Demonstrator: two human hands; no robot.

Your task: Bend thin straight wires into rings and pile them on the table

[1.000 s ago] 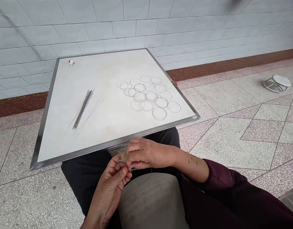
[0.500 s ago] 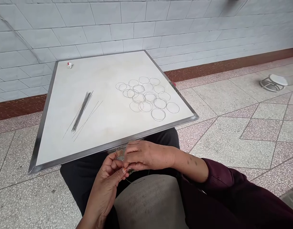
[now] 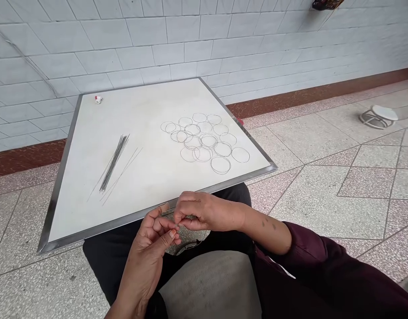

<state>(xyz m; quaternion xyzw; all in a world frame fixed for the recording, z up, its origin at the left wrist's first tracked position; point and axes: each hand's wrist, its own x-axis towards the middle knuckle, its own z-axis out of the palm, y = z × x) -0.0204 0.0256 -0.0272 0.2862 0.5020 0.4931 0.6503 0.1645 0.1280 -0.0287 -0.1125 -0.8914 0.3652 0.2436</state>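
Note:
My left hand (image 3: 157, 241) and my right hand (image 3: 199, 212) meet over my lap, just below the table's near edge. The thumb and fingers of each are pinched together at the fingertips. A thin wire is between them, mostly hidden by the fingers and too fine to follow clearly now. On the white table (image 3: 157, 177) lies a bundle of straight wires (image 3: 114, 164), with a few strays beside it. Farther right, several thin wire rings (image 3: 201, 141) lie flat and overlap one another.
A small white-and-red object (image 3: 98, 99) sits at the table's far left corner. The table has a metal edge (image 3: 100, 229) and stands against a tiled wall (image 3: 151, 31). On the floor to the right is a round stool (image 3: 378, 116).
The curved wire that hung below my hands is no longer plainly visible. My right fingertips have shifted slightly up and away from the left ones. The camera view has tilted up slightly.

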